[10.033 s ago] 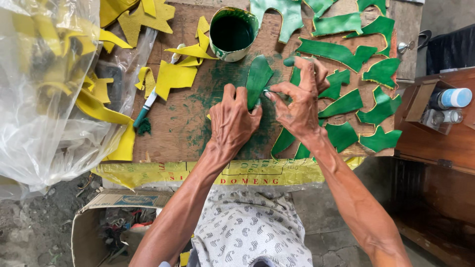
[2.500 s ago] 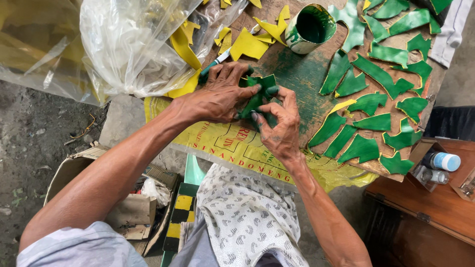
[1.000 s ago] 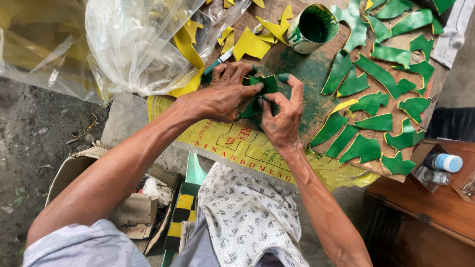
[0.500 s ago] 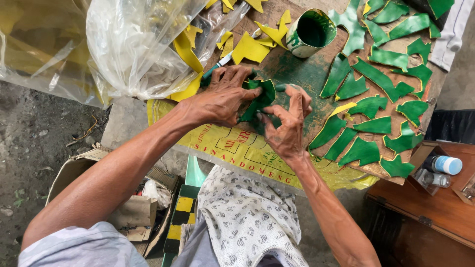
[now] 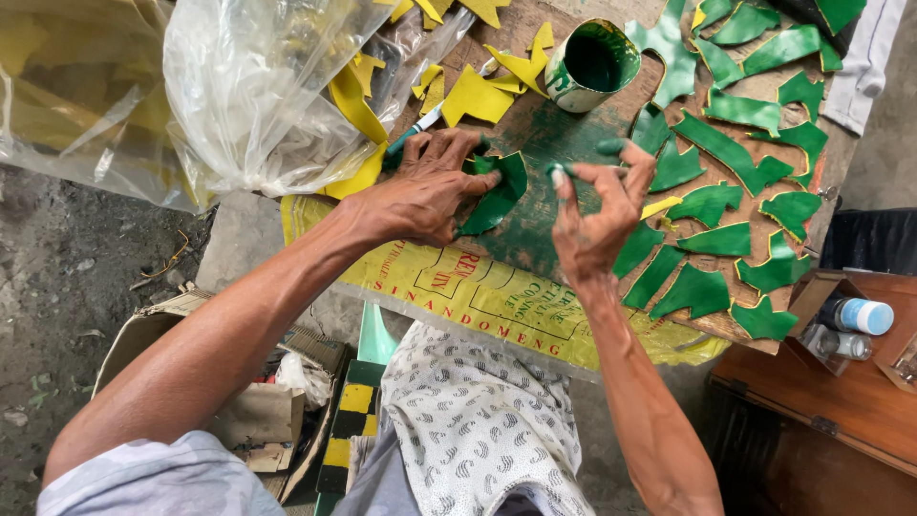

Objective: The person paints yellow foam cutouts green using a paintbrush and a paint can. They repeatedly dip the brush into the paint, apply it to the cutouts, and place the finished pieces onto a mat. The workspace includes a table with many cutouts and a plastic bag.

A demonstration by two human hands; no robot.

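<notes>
My left hand (image 5: 430, 191) lies flat over a green-painted cut-out piece (image 5: 497, 191), fingers spread and pressing it onto the wooden board (image 5: 544, 143). The piece sits on the paint-stained middle of the board, just below and left of the paint can (image 5: 594, 65); its right half shows beyond my fingertips.

My right hand (image 5: 597, 215) is raised just right of that piece, not touching it. Thumb and forefinger are pinched narrowly together on a small green-smeared item at the fingertips; I cannot tell what it is. The fingertips are coated in green paint.

The paint can stands upright at the far edge of the board, open, its inside and rim covered in green.

Right of the can, a spread of painted green pieces (image 5: 735, 162) lies flat across the board, most apart from one another, some touching at the edges.

Left of the can, unpainted yellow pieces (image 5: 476, 94) lie in a loose cluster. Further left, a clear plastic bag (image 5: 258, 96) rests on the board's corner with yellow strips under it.

A yellow printed sheet (image 5: 478, 296) hangs over the board's near edge, below the can, above my patterned lap cloth (image 5: 478, 430).
</notes>
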